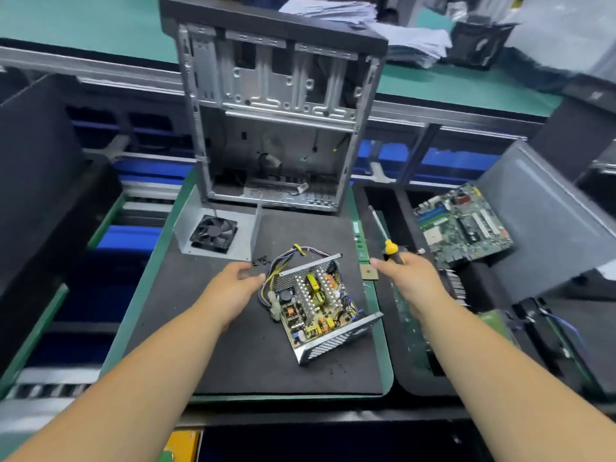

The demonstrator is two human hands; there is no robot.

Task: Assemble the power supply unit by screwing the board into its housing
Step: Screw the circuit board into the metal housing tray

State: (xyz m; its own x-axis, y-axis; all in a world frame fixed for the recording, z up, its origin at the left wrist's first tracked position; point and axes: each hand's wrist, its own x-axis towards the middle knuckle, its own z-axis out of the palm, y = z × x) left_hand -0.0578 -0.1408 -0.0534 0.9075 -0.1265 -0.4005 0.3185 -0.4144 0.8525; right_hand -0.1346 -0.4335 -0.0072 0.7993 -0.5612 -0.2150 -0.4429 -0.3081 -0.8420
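Housing (336, 341): open perforated metal shell, lying tilted on the black mat (253, 361) near its middle, side walls up. Board (315, 303): seated inside the housing, crowded with yellow transformers, coils, a black capacitor and two finned heat sinks. Wires (293, 253): a yellow, black and blue bundle looping out of the housing's far end, with a pale connector hanging at its left side. Screws (261, 261): small dark cluster on the mat, just beyond the left fingertips. Left hand (233, 288): reaching over the mat just left of the housing, fingers loosely bent and grasping nothing, tips near the wires. Right hand (410, 281): at the mat's right edge, fingers wrapped around the handle of the screwdriver (388, 243), whose yellow-and-black grip and metal shaft point away toward the far side. Fan plate (216, 231): bent grey sheet carrying a black fan, at the mat's far left corner. Case (276, 105): bare computer chassis standing open behind the mat. Chip (368, 271): small square part at the mat's right edge, just beside the right hand. Motherboard (463, 225): green, lying to the right on a dark tray. Papers (383, 31): stacked on the green table beyond the case.
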